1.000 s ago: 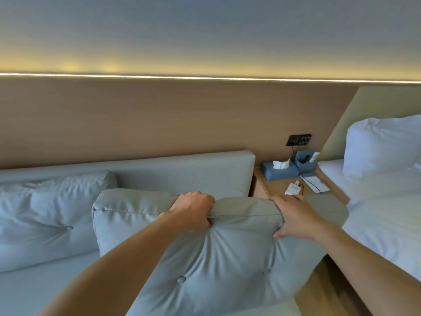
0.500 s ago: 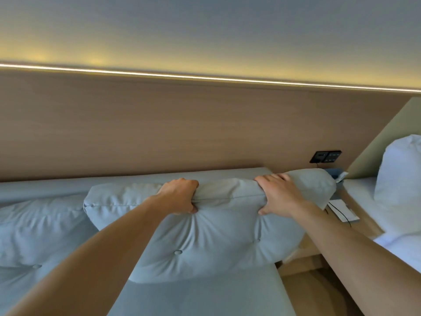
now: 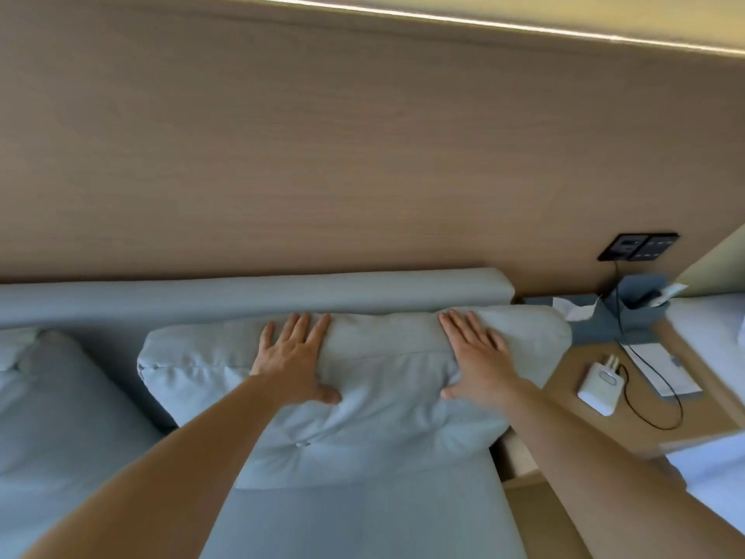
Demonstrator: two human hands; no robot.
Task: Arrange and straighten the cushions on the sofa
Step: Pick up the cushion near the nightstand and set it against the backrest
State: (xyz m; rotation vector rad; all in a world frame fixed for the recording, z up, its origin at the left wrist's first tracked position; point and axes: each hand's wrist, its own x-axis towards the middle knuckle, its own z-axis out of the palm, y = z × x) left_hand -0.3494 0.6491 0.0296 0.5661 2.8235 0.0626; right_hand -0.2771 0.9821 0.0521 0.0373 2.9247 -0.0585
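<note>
A pale grey buttoned cushion (image 3: 387, 401) leans against the backrest of the grey sofa (image 3: 282, 290) at its right end, its right corner overhanging the sofa's edge. My left hand (image 3: 296, 359) lies flat on the cushion's top edge, fingers spread, thumb pressed into the front face. My right hand (image 3: 475, 357) lies flat in the same way further right. Neither hand grips the fabric. A second grey cushion (image 3: 52, 397) rests at the left, cut off by the frame.
A wooden side table (image 3: 629, 413) adjoins the sofa's right end, carrying a white charger (image 3: 600, 383) with a black cable, a tissue box (image 3: 572, 310) and a paper card. White bedding (image 3: 709, 336) lies beyond. A wood-panelled wall rises behind the sofa.
The cushion went from being held up by its top edge to resting against the backrest. Both hands released their grip and now lie flat on it. The view tilted down.
</note>
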